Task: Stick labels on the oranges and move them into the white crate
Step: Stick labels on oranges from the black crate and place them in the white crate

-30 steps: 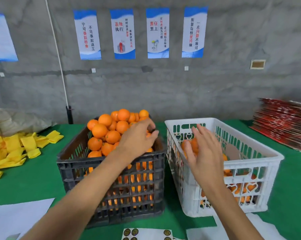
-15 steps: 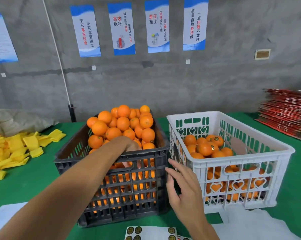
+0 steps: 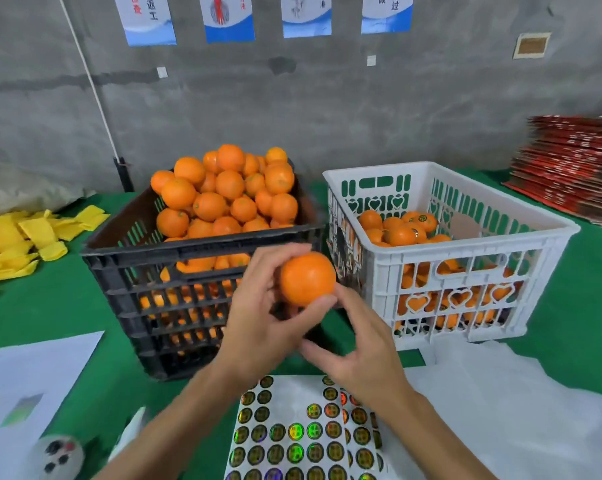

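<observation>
My left hand point(image 3: 258, 317) is shut on one orange point(image 3: 306, 278), held up in front of the gap between the two crates. My right hand point(image 3: 362, 355) comes in from below, one fingertip touching the orange's lower edge and the thumb apart; I see no label in it. The black crate point(image 3: 202, 251) on the left is heaped with oranges point(image 3: 223, 192). On the right, the white crate point(image 3: 466, 251) holds several labelled oranges point(image 3: 396, 226). A sheet of round shiny labels point(image 3: 292, 438) lies on the green table under my wrists.
Yellow foam nets point(image 3: 22, 237) are piled at the far left. A stack of red flattened cartons point(image 3: 576, 161) sits at the far right. White paper point(image 3: 33, 375) lies front left, white plastic sheet point(image 3: 500, 410) front right, and a grey wall runs behind.
My left hand came out of the black crate with an orange and lifted it toward me. My right hand moved up from beside the white crate to touch that orange. The view tilted down.
</observation>
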